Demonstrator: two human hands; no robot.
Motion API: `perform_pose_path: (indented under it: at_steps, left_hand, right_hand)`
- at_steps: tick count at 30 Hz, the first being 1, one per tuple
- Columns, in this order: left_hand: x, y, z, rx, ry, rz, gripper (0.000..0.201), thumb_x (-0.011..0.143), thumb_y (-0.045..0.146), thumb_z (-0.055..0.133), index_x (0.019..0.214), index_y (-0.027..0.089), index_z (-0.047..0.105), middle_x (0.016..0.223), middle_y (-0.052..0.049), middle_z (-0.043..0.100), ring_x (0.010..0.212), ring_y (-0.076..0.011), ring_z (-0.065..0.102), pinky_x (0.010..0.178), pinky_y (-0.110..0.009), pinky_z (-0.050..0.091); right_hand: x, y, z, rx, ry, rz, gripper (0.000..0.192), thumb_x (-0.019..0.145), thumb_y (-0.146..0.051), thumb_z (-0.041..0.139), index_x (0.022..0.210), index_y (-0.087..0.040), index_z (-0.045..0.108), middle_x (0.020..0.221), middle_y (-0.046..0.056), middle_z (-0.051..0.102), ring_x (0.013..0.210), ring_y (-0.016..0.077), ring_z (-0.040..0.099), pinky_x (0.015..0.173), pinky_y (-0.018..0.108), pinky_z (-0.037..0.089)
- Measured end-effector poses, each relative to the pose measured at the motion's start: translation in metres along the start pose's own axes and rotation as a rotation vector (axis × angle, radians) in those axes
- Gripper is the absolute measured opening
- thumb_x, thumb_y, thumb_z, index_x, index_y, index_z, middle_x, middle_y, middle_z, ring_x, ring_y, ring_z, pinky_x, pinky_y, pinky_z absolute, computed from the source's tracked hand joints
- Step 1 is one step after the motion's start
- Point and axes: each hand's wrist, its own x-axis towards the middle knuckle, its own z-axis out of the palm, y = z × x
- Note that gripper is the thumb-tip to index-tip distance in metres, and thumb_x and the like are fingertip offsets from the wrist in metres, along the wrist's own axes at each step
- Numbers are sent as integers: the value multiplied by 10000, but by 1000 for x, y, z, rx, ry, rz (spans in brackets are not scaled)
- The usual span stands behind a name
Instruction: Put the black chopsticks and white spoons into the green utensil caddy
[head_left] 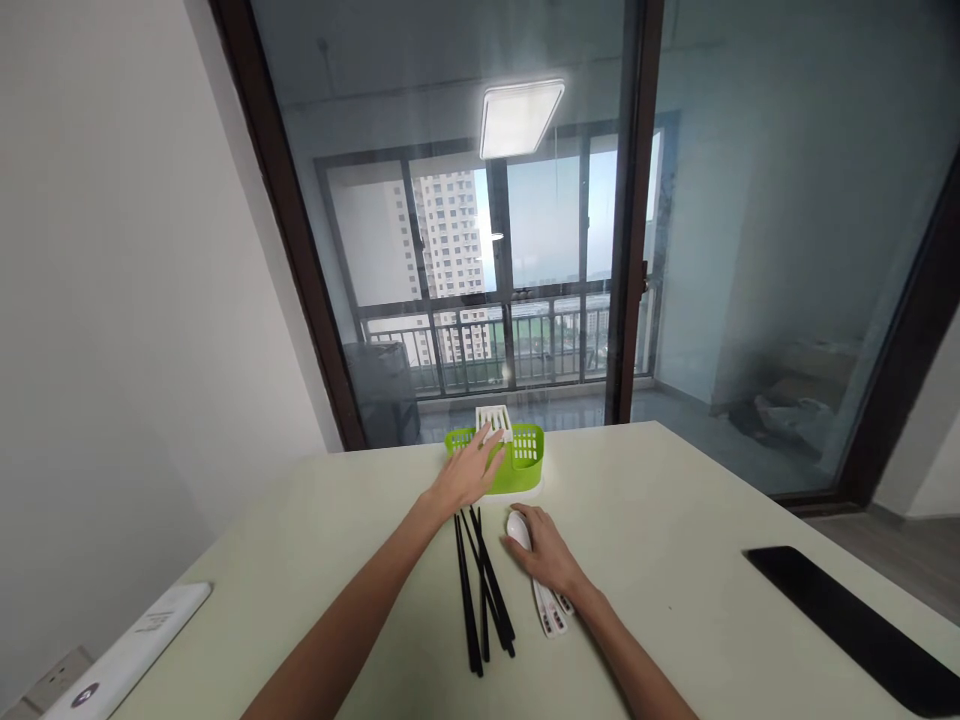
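Note:
My left hand [471, 470] reaches forward with fingers spread and rests against the front of a green and white slotted cutlery holder [525, 452] at the table's far edge. Several black chopsticks [480, 590] lie in a loose bundle on the table between my arms. My right hand [546, 555] lies over white spoons [551, 612], its fingers on the bowl of one spoon [517, 528]; whether it grips them is unclear. The spoon handles stick out below my palm.
The pale green table [675, 500] stands against a glass sliding door. A white remote-like device [127, 650] lies at the near left edge. A black flat slab [855, 625] lies at the right edge.

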Motion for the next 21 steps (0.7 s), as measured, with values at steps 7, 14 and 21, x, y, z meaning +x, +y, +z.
perform_pose_path:
  at_steps: [7,14,21]
  left_hand:
    - [-49,-29,9,-205,297,-81,492,1036,451,371,1482,250,424,1558,-129,416,1263,-253,589,1105,-425,453]
    - [-126,-104,43,-417,396,-519,383,932,525,445,1006,207,645,1040,-94,697,917,-248,685,869,-400,546]
    - [-173,-138,38,-722,327,-644,537,838,684,478,977,190,637,796,-6,645,481,-119,499,503,-264,425]
  right_hand:
    - [-1,-1,-5,-18,61,24,452,927,-403,549,1314,-169,563,1244,138,653,1202,284,584,1054,400,456]
    - [-3,-9,-18,-108,129,39,368,981,-388,462,1258,-174,577,1210,142,647,1163,283,583,1048,422,441]
    - [2,-52,-34,-294,-68,-29,236,978,-285,478,1139,-228,640,1162,94,677,1113,250,603,1007,375,430]
